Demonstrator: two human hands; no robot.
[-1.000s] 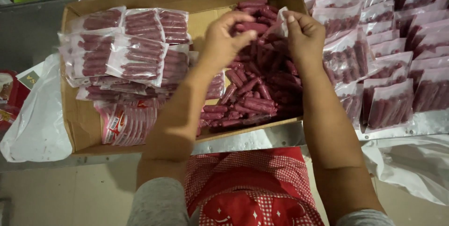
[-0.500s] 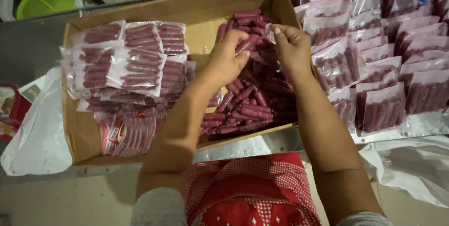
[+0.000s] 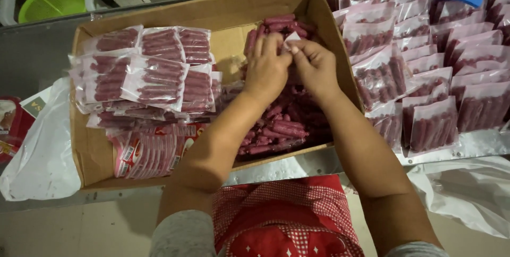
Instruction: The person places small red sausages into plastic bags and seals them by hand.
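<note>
Cardboard box (image 3: 212, 18) in front of you is about half sorted: sealed packs (image 3: 143, 76) stacked on its left side, a big loose sausage pile (image 3: 281, 127) on the right. Your left hand (image 3: 265, 68) and right hand (image 3: 317, 65) both pinch one small clear bag (image 3: 291, 37) above that pile, so lots left, I'd say.

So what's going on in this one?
A person's left hand and right hand meet over a cardboard box, pinching a small clear bag between the fingertips above a heap of loose red sausages. Sealed packs of sausages are stacked in the box's left half, and many more filled bags lie on the table to the right.
</note>
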